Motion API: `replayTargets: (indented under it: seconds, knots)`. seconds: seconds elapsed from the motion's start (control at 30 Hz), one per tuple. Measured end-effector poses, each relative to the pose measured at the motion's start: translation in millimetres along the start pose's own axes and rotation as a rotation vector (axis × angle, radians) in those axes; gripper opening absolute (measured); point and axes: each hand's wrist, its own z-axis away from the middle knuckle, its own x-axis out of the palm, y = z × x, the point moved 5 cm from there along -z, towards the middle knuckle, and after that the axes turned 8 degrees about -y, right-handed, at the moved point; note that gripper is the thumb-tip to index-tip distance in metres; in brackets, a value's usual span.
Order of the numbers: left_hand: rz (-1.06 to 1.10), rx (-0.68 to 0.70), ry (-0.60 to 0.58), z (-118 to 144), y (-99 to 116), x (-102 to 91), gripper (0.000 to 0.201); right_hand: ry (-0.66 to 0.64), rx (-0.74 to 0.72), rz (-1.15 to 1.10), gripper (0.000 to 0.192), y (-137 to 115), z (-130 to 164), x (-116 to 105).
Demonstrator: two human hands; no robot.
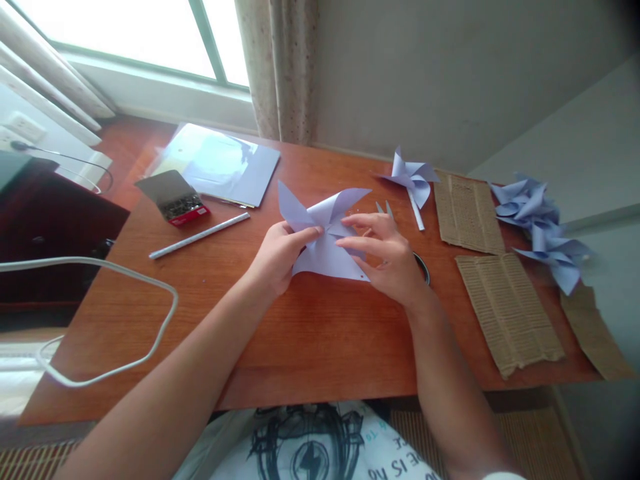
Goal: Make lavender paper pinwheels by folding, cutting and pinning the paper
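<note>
We are at a brown wooden table [310, 347] by a bright window [150, 33], with a curtain [277, 67] hanging at the far side.

In the middle of the table lies our half-made paper pinwheel [325, 257], light purple. Our left hand [280, 257] pinches the folded tips at its middle, fingers close together on the paper. Our right hand [393, 260] rests on its right side, fingers spread a little, with the pointing finger reaching in toward the middle.

The tips are only held down by our fingers. If we let go or slip, they could spring back open. If we press too hard, the paper could crease or tear at the small hole near the corner.

Just past our right hand lie what look like scissors [387, 210], and we cannot see them well. A bump could knock them or poke a finger. A dark ring [424, 267] peeks out from under that hand.

Far left sit an open box of pins [177, 200] and a white stick [200, 235]; both are well apart from us, so reaching over could let the fold pop loose.

On the right are one finished pinwheel [413, 177], a pile of more pinwheels [543, 227], and cardboard pieces [507, 310].
</note>
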Motion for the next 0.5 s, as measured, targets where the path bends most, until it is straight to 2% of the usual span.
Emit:
replayTargets:
  seconds: [0.13, 0.23, 0.4, 0.5]
  knots:
    - [-0.031, 0.047, 0.049, -1.0, 2.6, -3.8, 0.025, -0.015, -0.042, -0.021, 0.027, -3.2, -0.1, -2.9]
    - [-0.077, 0.073, 0.077, -1.8, 2.3, -6.1, 0.020, 0.014, 0.006, -0.073, 0.014, -2.5, -0.5, -4.2]
    - [-0.092, 0.110, 0.025, 0.8, -1.6, 3.1, 0.021, 0.107, 0.105, -0.116, 0.002, -0.5, -1.5, 0.5]
    - [-0.144, 0.112, -0.005, 3.5, -3.4, 10.3, 0.020, 0.191, 0.137, -0.107, 0.008, 1.0, -1.0, 2.2]
